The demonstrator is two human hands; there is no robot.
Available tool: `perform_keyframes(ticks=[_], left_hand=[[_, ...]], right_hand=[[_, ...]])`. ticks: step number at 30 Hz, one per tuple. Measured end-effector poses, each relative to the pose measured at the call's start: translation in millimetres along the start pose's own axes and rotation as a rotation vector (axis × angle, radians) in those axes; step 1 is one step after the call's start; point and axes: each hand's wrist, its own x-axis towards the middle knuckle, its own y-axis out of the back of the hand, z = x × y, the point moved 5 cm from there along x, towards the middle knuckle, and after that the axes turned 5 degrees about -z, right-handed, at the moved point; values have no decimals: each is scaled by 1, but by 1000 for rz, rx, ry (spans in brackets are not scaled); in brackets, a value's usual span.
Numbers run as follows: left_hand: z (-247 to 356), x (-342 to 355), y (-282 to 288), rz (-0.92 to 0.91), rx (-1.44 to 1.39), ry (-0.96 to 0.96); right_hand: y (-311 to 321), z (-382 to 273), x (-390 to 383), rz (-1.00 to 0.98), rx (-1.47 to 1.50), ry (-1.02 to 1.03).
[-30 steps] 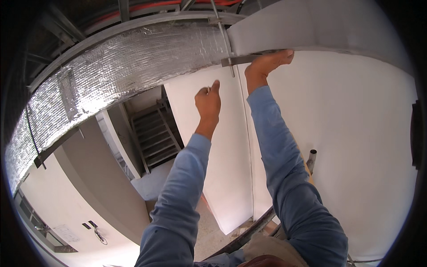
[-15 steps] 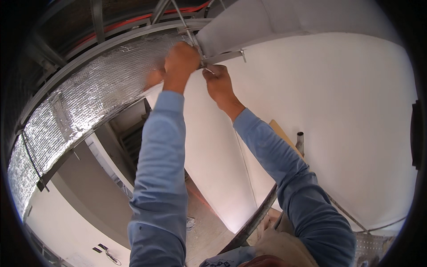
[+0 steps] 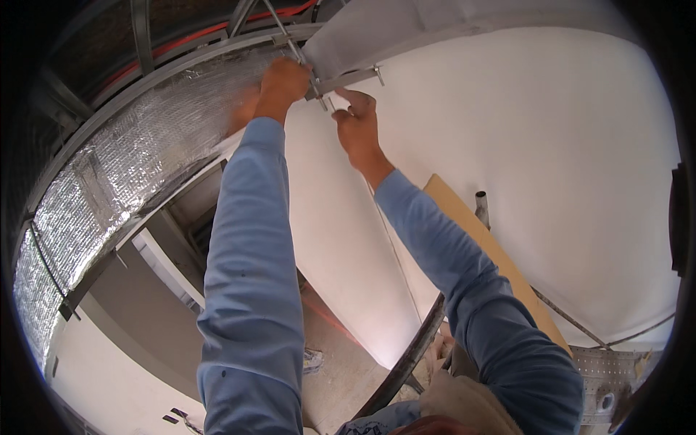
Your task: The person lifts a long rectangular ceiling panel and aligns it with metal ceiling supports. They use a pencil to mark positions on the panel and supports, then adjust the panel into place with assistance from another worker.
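My left hand (image 3: 283,81) is raised at the top of the view, closed in a fist against a thin metal threaded rod (image 3: 293,46) that hangs beside foil-covered insulation (image 3: 156,123). Its fingers wrap out of sight around the rod. The rod's lower end passes by a metal crossbar (image 3: 348,81) under a grey duct-like surface. Just below the bar, my right hand (image 3: 357,130) has its index finger stretched out and the other fingers curled. A thin, light metal piece (image 3: 331,105) shows by its thumb, too small to name.
A big white panel (image 3: 580,145) spans the right side. A yellowish board (image 3: 500,254) and an upright pipe (image 3: 482,206) stand by my right arm. Dark metal framing (image 3: 141,36) and a red line (image 3: 199,40) run overhead. Below, a curved rail (image 3: 409,359) crosses near my body.
The view has shifted, so the scene sits farther up and left. My right hand has drawn a little away from the rod's lower end, its index finger now extended. My left hand stays at the rod.
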Motion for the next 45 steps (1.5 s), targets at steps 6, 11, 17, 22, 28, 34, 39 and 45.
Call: perform_keyframes(ticks=[6, 11, 17, 22, 28, 34, 39, 45], left_hand=[[-5, 7, -10, 21, -17, 1], [-13, 16, -19, 5, -35, 14], [-21, 27, -27, 21, -24, 18], [-15, 23, -22, 15, 41, -1], [-4, -2, -1, -25, -246, 164], [12, -22, 16, -17, -215, 126], [3, -8, 2, -28, -208, 117], [-11, 13, -15, 15, -126, 49]], right_hand=[[-1, -1, -1, -74, -70, 158], [-4, 10, 0, -129, 9, 118], [0, 12, 3, -29, -2, 142], [1, 14, 5, 35, 188, 71], [1, 13, 11, -45, 35, 145], [3, 5, 15, -36, -68, 201], [0, 9, 15, -116, 196, -23], [4, 8, 15, -64, 197, -36]])
